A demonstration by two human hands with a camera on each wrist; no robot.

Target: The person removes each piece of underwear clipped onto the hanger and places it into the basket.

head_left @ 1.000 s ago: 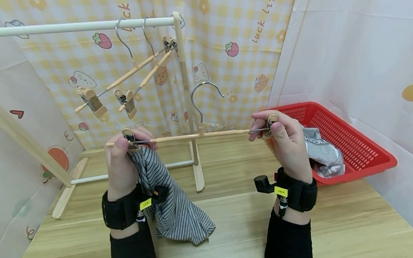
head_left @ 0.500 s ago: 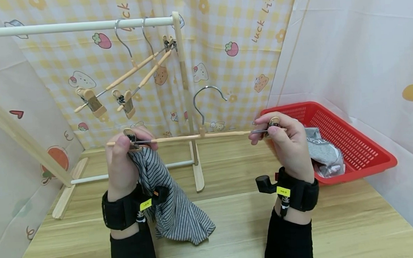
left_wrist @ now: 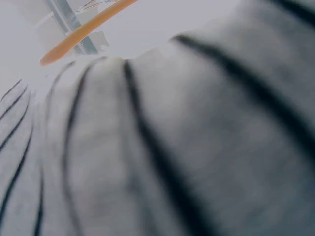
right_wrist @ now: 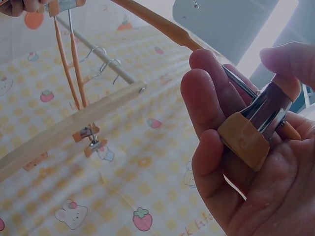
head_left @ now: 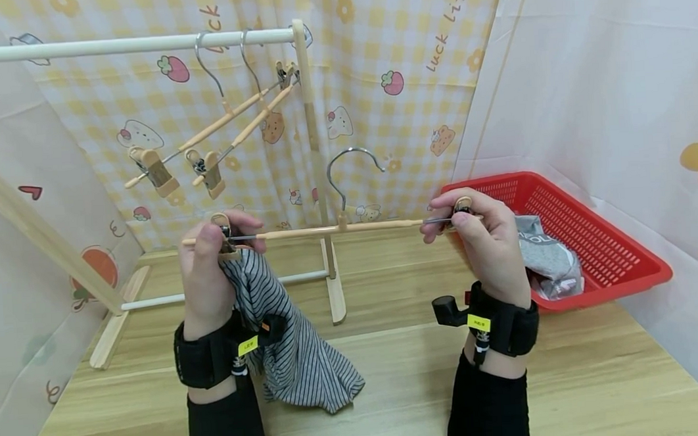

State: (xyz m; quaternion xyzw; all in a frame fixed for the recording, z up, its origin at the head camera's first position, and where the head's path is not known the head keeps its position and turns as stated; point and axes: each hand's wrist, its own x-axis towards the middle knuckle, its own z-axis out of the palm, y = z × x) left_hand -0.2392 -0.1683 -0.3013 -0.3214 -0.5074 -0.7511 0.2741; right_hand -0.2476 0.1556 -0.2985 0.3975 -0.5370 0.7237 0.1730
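Both hands hold a clip hanger (head_left: pixel 296 233) level above the table, its metal hook (head_left: pixel 354 150) upright. My left hand (head_left: pixel 203 281) grips the left end at its clip (head_left: pixel 227 247). From that clip hangs a black-and-grey striped cloth garment (head_left: pixel 303 352), its lower end on the table; the same striped cloth (left_wrist: pixel 108 147) fills the left wrist view. At the other end, the thumb and fingers of my right hand (head_left: pixel 492 243) pinch the right clip (right_wrist: pixel 261 120). In the right wrist view this clip has no cloth between its tan pads.
A wooden rack with a white rail (head_left: pixel 109 47) stands at the back left, two clip hangers (head_left: pixel 220 129) hanging from it. On the right, a red basket (head_left: pixel 598 231) contains grey clothing (head_left: pixel 549 253). Behind is a patterned curtain (head_left: pixel 409 17).
The right hand has shifted slightly right, and the held hanger's hook has moved a little right and down. One hanger on the rack has swung slightly left. The striped garment stays clipped.
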